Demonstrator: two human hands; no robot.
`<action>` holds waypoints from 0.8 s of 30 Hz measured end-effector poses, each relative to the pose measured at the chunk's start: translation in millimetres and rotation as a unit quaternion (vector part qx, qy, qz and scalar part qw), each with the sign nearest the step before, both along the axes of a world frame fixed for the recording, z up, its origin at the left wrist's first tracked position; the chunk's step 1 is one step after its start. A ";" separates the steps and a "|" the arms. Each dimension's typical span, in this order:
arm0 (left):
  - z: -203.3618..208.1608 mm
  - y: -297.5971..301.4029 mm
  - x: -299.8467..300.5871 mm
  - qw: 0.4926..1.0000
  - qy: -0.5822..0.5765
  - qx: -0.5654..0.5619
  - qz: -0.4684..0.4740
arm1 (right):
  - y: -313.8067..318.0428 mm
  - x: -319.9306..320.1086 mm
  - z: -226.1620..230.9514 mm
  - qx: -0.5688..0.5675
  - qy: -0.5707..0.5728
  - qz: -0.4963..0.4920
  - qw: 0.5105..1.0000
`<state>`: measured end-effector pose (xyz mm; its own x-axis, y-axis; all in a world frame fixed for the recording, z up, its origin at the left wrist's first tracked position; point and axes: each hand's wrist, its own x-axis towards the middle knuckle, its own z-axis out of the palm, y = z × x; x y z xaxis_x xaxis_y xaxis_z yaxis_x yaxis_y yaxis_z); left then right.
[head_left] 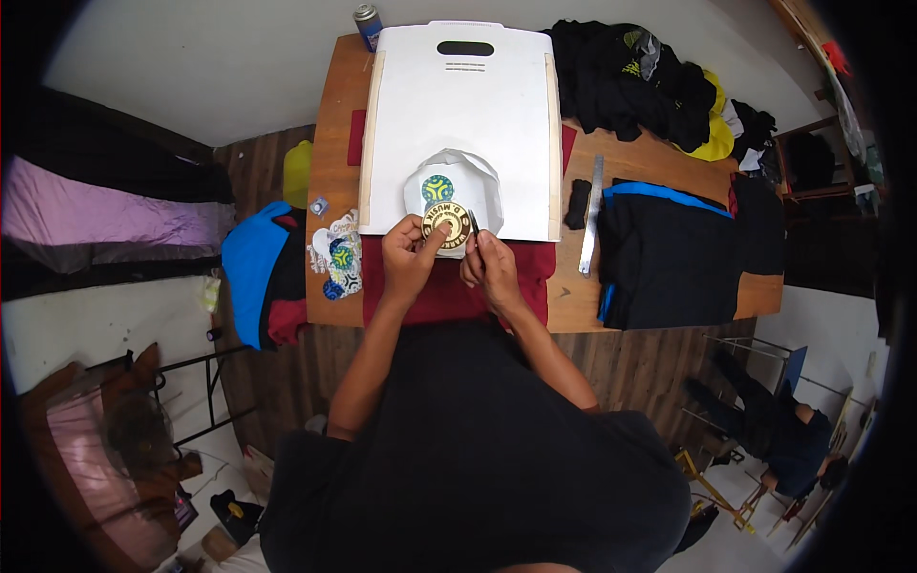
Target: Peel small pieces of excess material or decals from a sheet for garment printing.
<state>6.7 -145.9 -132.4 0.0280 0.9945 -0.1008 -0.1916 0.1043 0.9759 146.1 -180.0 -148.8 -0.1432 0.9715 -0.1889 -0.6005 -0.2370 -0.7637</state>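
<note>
Between the thumb and fingers of my left hand (409, 258) is a round brown-and-cream printed emblem (449, 227). My right hand (493, 272) is closed on a slim dark tool (473, 225) whose tip meets the emblem's right edge; its exact kind is too small to tell. Behind both hands, a crumpled white sheet (475, 172) with a round green-and-blue emblem (437, 189) lies on a big white board (458, 105) with a slot handle. Dark red cloth (420, 294) spreads under the board's near edge, below my wrists.
Loose printed cutouts (336, 258) lie left on the wooden table (334, 124). A metal ruler (592, 215) and folded black garments (678, 258) are at right. Piled black clothes (621, 86) and a spray can (367, 27) stand behind. Another person (793, 439) is at lower right.
</note>
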 end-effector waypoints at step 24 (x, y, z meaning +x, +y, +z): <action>-0.9 1.0 1.2 1.000 -0.004 -0.002 0.003 | 0.0 0.3 -0.8 -0.001 -0.004 0.004 1.000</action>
